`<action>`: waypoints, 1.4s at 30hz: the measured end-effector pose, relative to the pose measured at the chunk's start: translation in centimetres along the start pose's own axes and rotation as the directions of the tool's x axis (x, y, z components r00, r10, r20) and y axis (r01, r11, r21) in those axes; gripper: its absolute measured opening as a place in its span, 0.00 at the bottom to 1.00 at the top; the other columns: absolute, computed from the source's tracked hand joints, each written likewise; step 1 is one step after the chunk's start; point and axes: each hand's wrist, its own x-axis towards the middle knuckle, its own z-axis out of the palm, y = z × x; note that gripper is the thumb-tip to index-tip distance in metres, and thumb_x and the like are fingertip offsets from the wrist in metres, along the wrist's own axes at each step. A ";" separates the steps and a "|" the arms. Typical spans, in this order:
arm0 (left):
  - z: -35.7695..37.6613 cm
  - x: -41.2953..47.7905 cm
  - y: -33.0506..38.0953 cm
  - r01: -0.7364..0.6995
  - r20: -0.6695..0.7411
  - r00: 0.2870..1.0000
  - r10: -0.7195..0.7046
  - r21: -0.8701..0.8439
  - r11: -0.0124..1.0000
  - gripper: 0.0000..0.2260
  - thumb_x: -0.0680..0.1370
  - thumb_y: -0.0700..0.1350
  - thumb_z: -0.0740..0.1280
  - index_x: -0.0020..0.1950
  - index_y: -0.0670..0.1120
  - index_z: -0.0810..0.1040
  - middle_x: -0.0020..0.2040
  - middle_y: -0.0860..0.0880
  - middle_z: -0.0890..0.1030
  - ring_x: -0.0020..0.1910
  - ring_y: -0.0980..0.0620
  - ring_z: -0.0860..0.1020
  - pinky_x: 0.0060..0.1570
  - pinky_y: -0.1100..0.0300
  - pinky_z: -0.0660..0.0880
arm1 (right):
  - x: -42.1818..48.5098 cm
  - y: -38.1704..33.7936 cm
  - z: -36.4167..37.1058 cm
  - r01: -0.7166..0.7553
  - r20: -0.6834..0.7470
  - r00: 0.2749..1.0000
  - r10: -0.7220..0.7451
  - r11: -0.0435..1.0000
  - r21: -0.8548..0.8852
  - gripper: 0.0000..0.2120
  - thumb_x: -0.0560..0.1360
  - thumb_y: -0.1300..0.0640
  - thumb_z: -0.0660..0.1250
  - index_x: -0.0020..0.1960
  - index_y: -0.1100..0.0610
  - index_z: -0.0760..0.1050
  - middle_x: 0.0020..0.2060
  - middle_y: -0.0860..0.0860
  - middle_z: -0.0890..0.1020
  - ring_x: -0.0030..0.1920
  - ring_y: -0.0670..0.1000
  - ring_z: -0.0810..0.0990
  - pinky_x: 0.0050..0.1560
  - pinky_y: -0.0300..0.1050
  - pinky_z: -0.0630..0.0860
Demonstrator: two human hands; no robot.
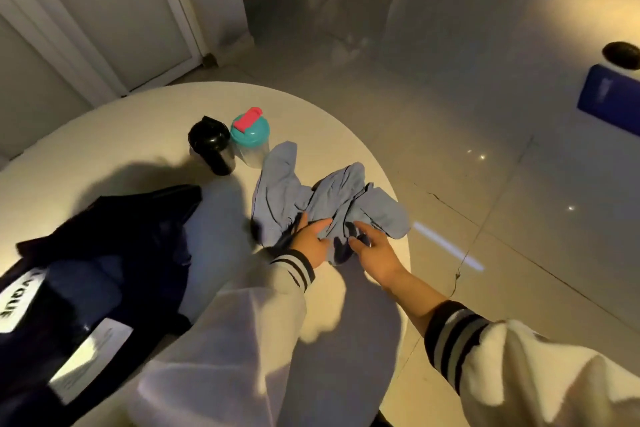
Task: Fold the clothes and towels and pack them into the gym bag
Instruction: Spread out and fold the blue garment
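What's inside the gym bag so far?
In the gym bag, a bluish cloth-like shape shows through the opening. The rest of the inside is dark and covered by the bag's own fabric.

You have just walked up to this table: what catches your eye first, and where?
A crumpled blue garment lies near the right edge of the table, left hand and right hand on it. Behind it, a teal-lidded shaker stands beside a black bottle; a dark gym bag lies at left.

At centre frame the left hand (311, 241) and right hand (375, 251) touch the crumpled grey-blue garment (332, 198) on the round table (138, 121), with the dark gym bag (114, 236) at lower left.
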 end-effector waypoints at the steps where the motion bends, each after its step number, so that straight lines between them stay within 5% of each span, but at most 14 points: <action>1: 0.5 0.9 -0.2 0.017 0.002 1.000 -0.017 0.038 0.999 0.22 0.81 0.37 0.62 0.75 0.51 0.71 0.81 0.47 0.53 0.79 0.44 0.56 0.76 0.50 0.58 | 0.7 0.2 -0.3 0.001 0.041 0.999 -0.001 1.000 0.015 0.18 0.81 0.63 0.63 0.71 0.57 0.72 0.62 0.47 0.76 0.63 0.50 0.74 0.68 0.47 0.70; 5: 2.3 2.8 -1.7 0.107 -0.070 0.993 -0.099 0.123 0.987 0.20 0.79 0.38 0.64 0.71 0.48 0.75 0.75 0.46 0.65 0.74 0.44 0.64 0.75 0.55 0.60 | 2.5 1.4 -0.2 -0.014 0.220 0.975 0.018 1.000 -0.021 0.24 0.81 0.61 0.64 0.76 0.55 0.65 0.65 0.48 0.72 0.66 0.49 0.71 0.63 0.36 0.67; 7: 2.0 2.6 -1.1 0.093 -0.200 0.976 -0.086 0.023 0.995 0.14 0.79 0.34 0.65 0.63 0.43 0.80 0.65 0.43 0.72 0.63 0.47 0.73 0.63 0.70 0.64 | 2.9 1.9 0.0 -0.027 0.247 0.968 0.030 0.999 -0.017 0.26 0.81 0.59 0.66 0.77 0.54 0.63 0.67 0.50 0.71 0.68 0.51 0.70 0.64 0.39 0.67; 9: 0.8 1.7 0.6 0.034 -0.303 0.952 -0.053 -0.067 0.997 0.08 0.79 0.33 0.66 0.52 0.42 0.82 0.53 0.45 0.75 0.50 0.52 0.74 0.51 0.70 0.68 | 3.0 1.9 -0.1 -0.060 0.232 0.971 0.058 0.998 -0.002 0.27 0.81 0.59 0.66 0.78 0.54 0.62 0.69 0.50 0.69 0.71 0.52 0.68 0.68 0.43 0.67; 11: -0.7 0.5 2.6 -0.030 -0.374 0.927 -0.015 -0.113 0.993 0.10 0.79 0.34 0.64 0.41 0.47 0.75 0.40 0.48 0.72 0.36 0.56 0.70 0.40 0.63 0.70 | 3.1 1.7 -0.3 -0.050 0.189 0.981 0.043 0.998 0.030 0.24 0.81 0.61 0.64 0.76 0.55 0.65 0.66 0.52 0.69 0.70 0.53 0.68 0.68 0.42 0.65; 14: -2.6 -2.3 5.2 -0.091 -0.447 0.894 -0.028 -0.243 0.966 0.12 0.80 0.36 0.60 0.39 0.47 0.67 0.34 0.48 0.68 0.27 0.61 0.67 0.32 0.67 0.68 | 2.4 0.4 -0.5 -0.057 0.154 0.987 0.037 0.990 0.127 0.21 0.83 0.63 0.61 0.75 0.57 0.65 0.64 0.51 0.71 0.64 0.48 0.69 0.63 0.38 0.64; 20: -6.1 -8.2 5.3 -0.209 -0.435 0.899 0.049 -0.327 0.922 0.09 0.82 0.37 0.62 0.50 0.52 0.71 0.36 0.49 0.73 0.29 0.61 0.71 0.32 0.66 0.70 | -0.7 -2.3 1.2 -0.061 0.167 0.986 0.016 0.961 0.270 0.26 0.84 0.53 0.60 0.80 0.48 0.57 0.72 0.48 0.68 0.72 0.55 0.69 0.71 0.53 0.70; 24: -8.6 -13.1 3.9 -0.166 -0.376 0.926 -0.012 -0.437 0.884 0.09 0.82 0.39 0.58 0.53 0.52 0.74 0.30 0.47 0.72 0.26 0.51 0.68 0.26 0.60 0.66 | -4.1 -3.4 3.6 0.031 0.211 0.973 -0.093 0.959 0.280 0.27 0.84 0.48 0.59 0.80 0.45 0.55 0.75 0.45 0.64 0.76 0.50 0.62 0.75 0.47 0.61; 27: -9.5 -16.9 1.6 -0.101 -0.321 0.947 -0.008 -0.322 0.941 0.16 0.76 0.51 0.59 0.60 0.49 0.76 0.42 0.37 0.79 0.37 0.48 0.75 0.38 0.53 0.74 | -7.3 -3.1 6.5 0.039 0.304 0.944 -0.126 0.960 0.276 0.26 0.84 0.46 0.57 0.80 0.44 0.55 0.74 0.44 0.65 0.74 0.49 0.65 0.76 0.51 0.62; 30: -9.9 -21.1 -1.2 -0.081 -0.273 0.962 0.020 -0.212 0.974 0.23 0.76 0.52 0.59 0.68 0.46 0.74 0.57 0.44 0.81 0.54 0.48 0.79 0.56 0.55 0.76 | -11.0 -2.0 9.6 0.020 0.345 0.928 -0.140 0.944 0.331 0.24 0.83 0.44 0.59 0.78 0.44 0.62 0.75 0.46 0.69 0.74 0.51 0.67 0.76 0.58 0.62; 33: -9.6 -25.5 -4.3 -0.106 -0.350 0.937 -0.006 -0.302 0.947 0.15 0.83 0.48 0.63 0.69 0.45 0.75 0.60 0.46 0.80 0.60 0.50 0.77 0.52 0.70 0.72 | -15.6 -1.3 12.2 0.028 0.369 0.919 -0.141 0.956 0.293 0.19 0.84 0.45 0.58 0.73 0.49 0.72 0.70 0.46 0.75 0.70 0.49 0.72 0.73 0.53 0.66; 36: -9.4 -29.3 -8.1 -0.040 -0.358 0.930 -0.083 -0.323 0.946 0.16 0.81 0.50 0.67 0.68 0.47 0.76 0.57 0.39 0.79 0.58 0.45 0.77 0.54 0.62 0.72 | -19.7 -0.2 14.6 0.019 0.437 0.894 -0.101 0.982 0.189 0.17 0.83 0.42 0.59 0.65 0.47 0.79 0.62 0.45 0.81 0.63 0.48 0.78 0.67 0.49 0.71; 39: -9.3 -31.7 -11.6 -0.010 -0.314 0.946 -0.081 -0.279 0.960 0.12 0.81 0.48 0.67 0.64 0.47 0.78 0.57 0.48 0.78 0.61 0.49 0.75 0.61 0.57 0.71 | -22.6 0.8 16.9 0.035 0.416 0.906 -0.083 0.992 0.123 0.14 0.83 0.47 0.59 0.57 0.52 0.81 0.55 0.47 0.84 0.55 0.49 0.80 0.58 0.44 0.74; 42: -8.1 -32.9 -13.9 0.044 -0.341 0.936 -0.091 -0.143 0.989 0.12 0.82 0.45 0.65 0.65 0.48 0.79 0.58 0.49 0.73 0.55 0.51 0.74 0.58 0.59 0.72 | -24.5 1.8 18.2 0.112 0.353 0.928 -0.119 0.993 0.039 0.14 0.84 0.52 0.58 0.44 0.58 0.74 0.40 0.53 0.78 0.44 0.53 0.72 0.45 0.45 0.68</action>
